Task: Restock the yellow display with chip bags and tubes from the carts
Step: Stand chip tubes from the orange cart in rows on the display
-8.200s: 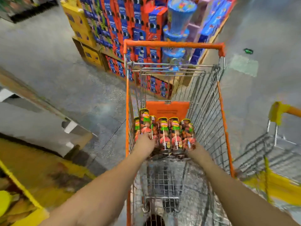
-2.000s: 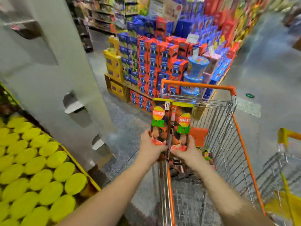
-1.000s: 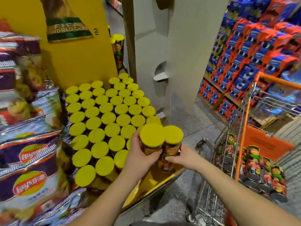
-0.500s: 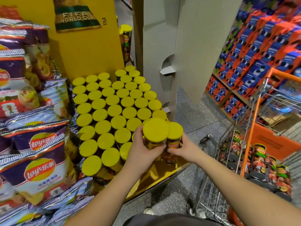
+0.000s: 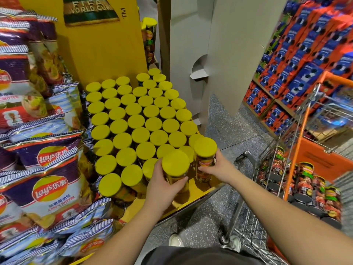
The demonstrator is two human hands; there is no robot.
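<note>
Left hand (image 5: 162, 183), right hand (image 5: 216, 168): curled grips.

The yellow display shelf (image 5: 193, 197) is carrying a tight block of upright chip tubes (image 5: 141, 119) with yellow lids, filling it from far to near and leaving bare yellow board at the near right corner. Chip bags (image 5: 47, 169) are lying stacked along its left side, touching the tubes.

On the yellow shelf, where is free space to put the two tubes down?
Bare yellow shelf shows at the near right corner, between the standing tubes and the front edge. Farther back, lids are packed tight; chip bags crowd the left.
</note>
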